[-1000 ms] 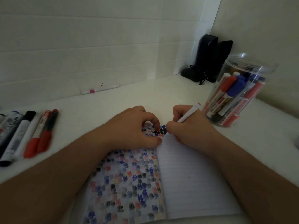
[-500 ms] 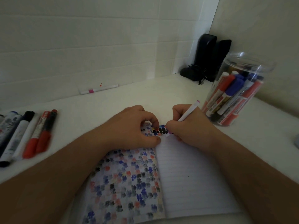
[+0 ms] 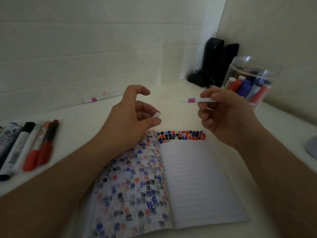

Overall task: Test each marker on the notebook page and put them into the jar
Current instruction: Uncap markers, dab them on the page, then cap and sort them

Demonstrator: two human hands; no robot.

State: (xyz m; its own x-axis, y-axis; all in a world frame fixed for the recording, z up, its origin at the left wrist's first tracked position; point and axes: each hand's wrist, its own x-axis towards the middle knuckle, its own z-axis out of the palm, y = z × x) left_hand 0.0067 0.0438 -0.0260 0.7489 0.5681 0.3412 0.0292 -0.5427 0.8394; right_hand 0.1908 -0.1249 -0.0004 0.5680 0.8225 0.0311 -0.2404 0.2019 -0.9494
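Two hands: both raised above an open notebook (image 3: 197,177) on a white table (image 3: 171,93), seen from a head-worn camera looking down.
Right hand (image 3: 224,117): fingers and thumb curled around a thin white marker (image 3: 197,100) with a pink band; its uncapped tip points left, toward the other hand.
Left hand (image 3: 133,115): thumb and fingertip pinching a small white cap (image 3: 156,115), the forefinger arched free above it.
Notebook pages: left page covered in faded blue, red and black blots; right page lined, with a row of vivid blots along its top edge only.
Jar (image 3: 252,79): clear plastic, lid off, far right, already holding red and blue markers (it stands well apart from the held marker).
Waiting markers (image 3: 32,146): several thick ones in black, blue and red lying at the far left; one more thin pink-banded marker (image 3: 101,97) lies by the wall.
Other: dark speakers (image 3: 216,62) in the back corner.
Handling, as a judgement: the thin marker looks light, stiff and smooth, so a mid-barrel grip suits it; the cap is tiny and easily dropped, best held by its sides and pressed straight onto the tip before the marker goes in the jar.
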